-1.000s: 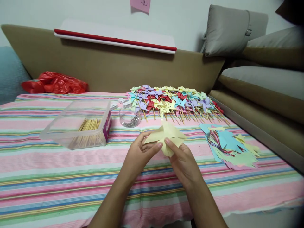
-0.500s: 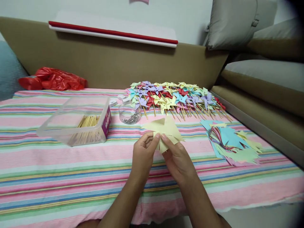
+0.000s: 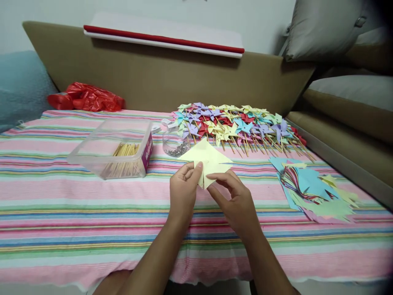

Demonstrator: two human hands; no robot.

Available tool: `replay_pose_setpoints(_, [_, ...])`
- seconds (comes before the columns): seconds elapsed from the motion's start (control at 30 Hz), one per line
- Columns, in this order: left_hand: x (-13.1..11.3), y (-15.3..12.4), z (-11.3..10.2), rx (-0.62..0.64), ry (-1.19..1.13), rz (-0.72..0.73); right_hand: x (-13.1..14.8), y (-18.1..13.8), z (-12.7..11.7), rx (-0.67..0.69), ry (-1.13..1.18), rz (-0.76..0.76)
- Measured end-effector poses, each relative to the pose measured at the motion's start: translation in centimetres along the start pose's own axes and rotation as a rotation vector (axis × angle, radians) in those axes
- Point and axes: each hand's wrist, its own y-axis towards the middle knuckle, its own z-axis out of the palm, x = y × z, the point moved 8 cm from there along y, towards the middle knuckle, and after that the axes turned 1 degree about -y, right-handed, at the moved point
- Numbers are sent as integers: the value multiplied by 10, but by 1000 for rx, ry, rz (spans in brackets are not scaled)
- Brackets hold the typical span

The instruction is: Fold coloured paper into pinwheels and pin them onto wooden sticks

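Head cam: pale-yellow slit paper square (image 3: 211, 155) is lying flatter now, over the pink multicolour-striped cloth (image 3: 46, 194). L hand (image 3: 184, 190) is pinching it, thumb on top; R hand (image 3: 236, 200) is shifting, index + thumb narrowing at its lower edge, can't tell if gripping, leaving L steadying.

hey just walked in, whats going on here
A person's left hand pinches a slit, pale yellow paper square, while the right hand is at its near corner. Beyond it lie many colored paper pinwheels. A clear box of thin sticks and a round tub of small metallic pieces stand to the left; loose cut paper lies at right.
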Motion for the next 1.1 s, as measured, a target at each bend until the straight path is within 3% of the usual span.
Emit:
replay_pose_setpoints(0.43, [-16, -10, 15, 99, 269, 129, -26, 0, -11, -209, 402, 252])
replay_pose_setpoints(1.1, [-14, -15, 20, 156, 392, 188, -30, -4, -13, -270, 360, 396])
